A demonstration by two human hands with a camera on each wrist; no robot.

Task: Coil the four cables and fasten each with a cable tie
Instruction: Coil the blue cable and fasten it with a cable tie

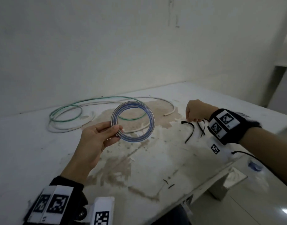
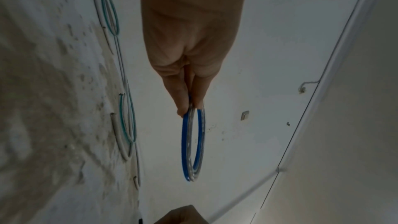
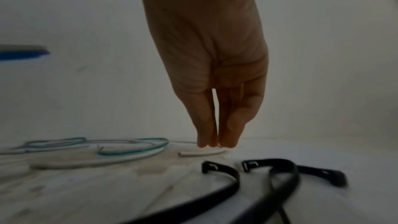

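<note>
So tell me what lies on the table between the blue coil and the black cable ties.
Head view: only bare, stained table between the blue coil and the black cable ties; the white cable's end lies farther back.

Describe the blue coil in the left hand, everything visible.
The blue coil is a flat, round ring of a few turns of cable, with blue and clear-silvery strands side by side, glossy like plastic sheathing. It is held clear above the table, tilted toward the head camera. The left hand pinches its lower-left edge between thumb and fingers; nothing else touches it. No cable tie is visible on it. In the left wrist view it appears edge-on.
</note>
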